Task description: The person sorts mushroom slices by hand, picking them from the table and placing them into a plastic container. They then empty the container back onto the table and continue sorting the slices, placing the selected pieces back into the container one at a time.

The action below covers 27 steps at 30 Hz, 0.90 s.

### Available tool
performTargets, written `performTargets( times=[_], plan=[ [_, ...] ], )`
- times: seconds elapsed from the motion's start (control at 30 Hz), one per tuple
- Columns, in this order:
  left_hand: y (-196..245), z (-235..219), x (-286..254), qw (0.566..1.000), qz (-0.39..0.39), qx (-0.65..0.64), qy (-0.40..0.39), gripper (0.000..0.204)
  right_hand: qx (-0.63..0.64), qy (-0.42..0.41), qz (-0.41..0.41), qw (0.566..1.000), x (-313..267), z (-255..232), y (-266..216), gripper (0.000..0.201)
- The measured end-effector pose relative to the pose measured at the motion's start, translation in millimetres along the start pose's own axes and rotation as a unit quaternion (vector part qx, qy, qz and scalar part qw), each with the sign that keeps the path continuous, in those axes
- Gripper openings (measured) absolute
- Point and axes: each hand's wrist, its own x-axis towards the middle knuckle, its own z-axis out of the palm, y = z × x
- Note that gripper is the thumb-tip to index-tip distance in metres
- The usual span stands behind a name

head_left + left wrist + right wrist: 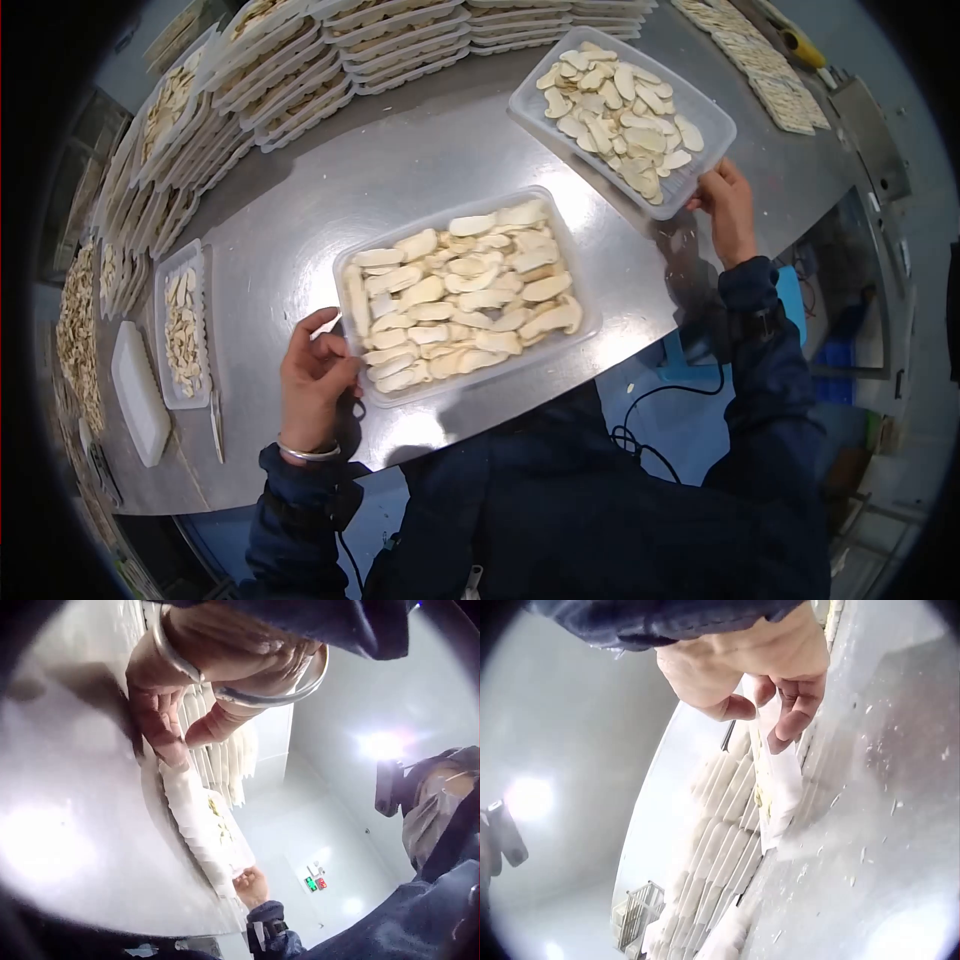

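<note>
A clear plastic tray (592, 318) lies near the table's front edge, with pale mushroom-like slices (470, 290) laid in close rows. My left hand (315, 385) pinches its left edge between thumb and fingers; the left wrist view shows the fingertips (174, 754) at the tray's end. Farther back on the right is a second clear tray (685, 183), holding a loose heap of similar slices (620, 115). Its near right corner is gripped by my right hand (730, 205), thumb and curled fingers at the rim in the right wrist view.
Tall stacks of filled trays (290, 80) line the table's back and left. A small tray of slices (182, 325), a white lid-like piece (140, 392) and a thin metal tool (217, 425) lie at left. A yellow-handled tool (800, 47) is at back right.
</note>
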Motion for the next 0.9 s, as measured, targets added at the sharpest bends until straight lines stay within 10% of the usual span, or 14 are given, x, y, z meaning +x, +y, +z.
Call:
performTargets(
  times=[0.3, 0.63, 0.73, 0.83, 0.9],
  plan=[
    [11.4, -84.8, 7.0, 0.993, 0.01, 0.079, 0.09, 0.053, -0.197, -0.008, -0.212, 0.957, -10.7, 44.9, -27.8, 0.013],
    [13.1, -132.4, 7.6, 0.943, 0.148, 0.237, 0.179, 0.045, -0.45, 0.059, -0.552, 0.699, -1.6, 33.2, -58.3, 0.015],
    [29.2, -114.2, -11.8, 0.932, 0.179, 0.241, 0.204, 0.041, -0.424, 0.074, -0.496, 0.754, 1.6, 6.8, -74.3, 0.015],
    [47.4, -86.8, -28.9, 0.951, 0.164, 0.205, 0.16, 0.04, -0.12, 0.023, -0.316, 0.941, -3.2, 0.0, -79.5, 0.017],
    [59.2, -55.4, -33.1, 0.957, 0.172, 0.201, 0.116, 0.045, -0.02, -0.014, -0.258, 0.966, -22.1, 21.6, -96.3, 0.024]
  ],
)
